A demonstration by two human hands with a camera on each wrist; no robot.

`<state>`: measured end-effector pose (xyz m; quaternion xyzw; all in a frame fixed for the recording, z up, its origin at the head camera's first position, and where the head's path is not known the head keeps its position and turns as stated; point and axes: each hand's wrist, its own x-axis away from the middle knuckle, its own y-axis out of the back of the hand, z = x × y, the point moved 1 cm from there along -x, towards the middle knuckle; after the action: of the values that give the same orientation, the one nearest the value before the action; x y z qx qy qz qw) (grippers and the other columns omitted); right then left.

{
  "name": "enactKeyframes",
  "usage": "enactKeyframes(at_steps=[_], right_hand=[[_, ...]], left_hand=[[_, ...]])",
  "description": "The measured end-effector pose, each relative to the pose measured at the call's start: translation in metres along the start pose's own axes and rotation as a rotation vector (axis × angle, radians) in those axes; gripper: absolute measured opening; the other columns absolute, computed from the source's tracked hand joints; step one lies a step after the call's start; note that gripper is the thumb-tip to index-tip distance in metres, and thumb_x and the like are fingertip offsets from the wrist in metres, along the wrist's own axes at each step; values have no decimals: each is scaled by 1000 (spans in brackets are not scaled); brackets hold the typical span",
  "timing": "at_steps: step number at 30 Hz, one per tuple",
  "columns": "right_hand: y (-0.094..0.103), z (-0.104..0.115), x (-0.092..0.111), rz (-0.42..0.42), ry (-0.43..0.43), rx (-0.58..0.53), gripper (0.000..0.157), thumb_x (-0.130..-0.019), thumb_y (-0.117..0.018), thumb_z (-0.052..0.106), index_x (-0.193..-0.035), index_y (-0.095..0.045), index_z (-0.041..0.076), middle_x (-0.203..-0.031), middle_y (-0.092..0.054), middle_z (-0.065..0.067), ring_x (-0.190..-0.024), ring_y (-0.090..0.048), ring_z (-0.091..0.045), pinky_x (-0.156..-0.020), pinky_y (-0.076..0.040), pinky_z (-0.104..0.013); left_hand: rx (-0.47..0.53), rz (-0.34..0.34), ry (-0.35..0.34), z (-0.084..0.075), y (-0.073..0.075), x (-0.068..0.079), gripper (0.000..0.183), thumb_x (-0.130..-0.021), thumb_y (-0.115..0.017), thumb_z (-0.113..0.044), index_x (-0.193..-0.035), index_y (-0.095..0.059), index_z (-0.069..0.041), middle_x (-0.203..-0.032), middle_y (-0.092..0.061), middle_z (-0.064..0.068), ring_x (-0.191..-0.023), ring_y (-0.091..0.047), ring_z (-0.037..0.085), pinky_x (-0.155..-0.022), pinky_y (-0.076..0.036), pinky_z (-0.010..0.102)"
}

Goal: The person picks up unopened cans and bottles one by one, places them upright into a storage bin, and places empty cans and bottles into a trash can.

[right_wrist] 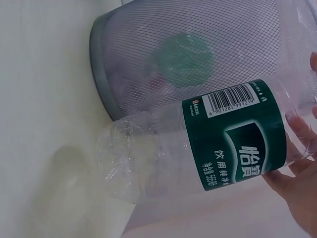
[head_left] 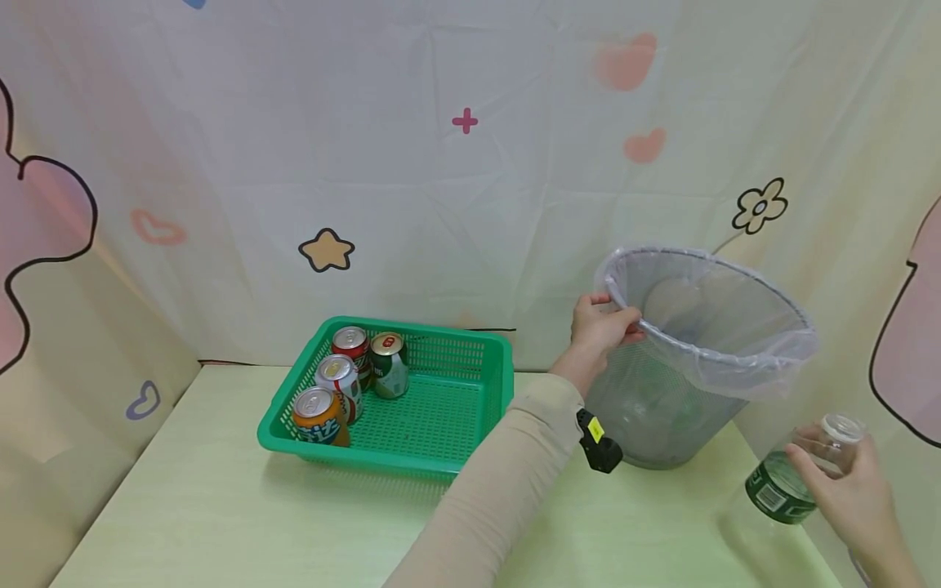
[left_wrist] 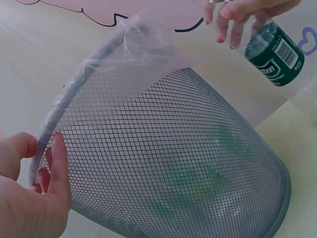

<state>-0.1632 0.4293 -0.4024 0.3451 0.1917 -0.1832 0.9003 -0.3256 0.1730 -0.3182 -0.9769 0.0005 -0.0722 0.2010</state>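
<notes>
A grey mesh wastebasket (head_left: 639, 416), lined with a thin clear plastic bag (head_left: 764, 376), stands tilted at the right of the table. My left hand (head_left: 599, 331) pinches its rim between thumb and fingers, bag edge included, as the left wrist view also shows. To the right of the basket, my right hand (head_left: 860, 498) grips a clear plastic water bottle (right_wrist: 235, 136) with a dark green label near its neck end. The bottle is slanted above the table, its base pointing down and left. Blurred green shapes (left_wrist: 188, 176) show through the mesh inside the basket.
Left of the wastebasket sits a green plastic basket (head_left: 448, 467) with several drink cans grouped at its left end, among them an orange can (head_left: 321, 420). Behind the pale table (head_left: 184, 506) hangs a patterned curtain (head_left: 412, 163), which also runs along both sides.
</notes>
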Motion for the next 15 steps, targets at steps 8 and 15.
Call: enactKeyframes(at_steps=[8, 15], right_hand=[[17, 8, -17, 28, 10, 87, 54, -87, -63, 11, -128, -32, 28, -102, -47, 31, -88, -44, 21, -63, -36, -1], [29, 18, -35, 14, 49, 112, 46, -86, -63, 10, -122, -39, 24, -98, -47, 31, -86, -43, 21, -61, -36, 0]], left_hand=[[-4, -6, 16, 0, -1, 1, 35, -74, -66, 6, -98, -48, -13, -72, -61, 7, -52, -60, 14, -59, -56, 30], [-10, -4, 18, 0, -1, -1, 35, -75, -66, 6, -98, -48, -13, -72, -61, 8, -52, -60, 14, -58, -55, 28]])
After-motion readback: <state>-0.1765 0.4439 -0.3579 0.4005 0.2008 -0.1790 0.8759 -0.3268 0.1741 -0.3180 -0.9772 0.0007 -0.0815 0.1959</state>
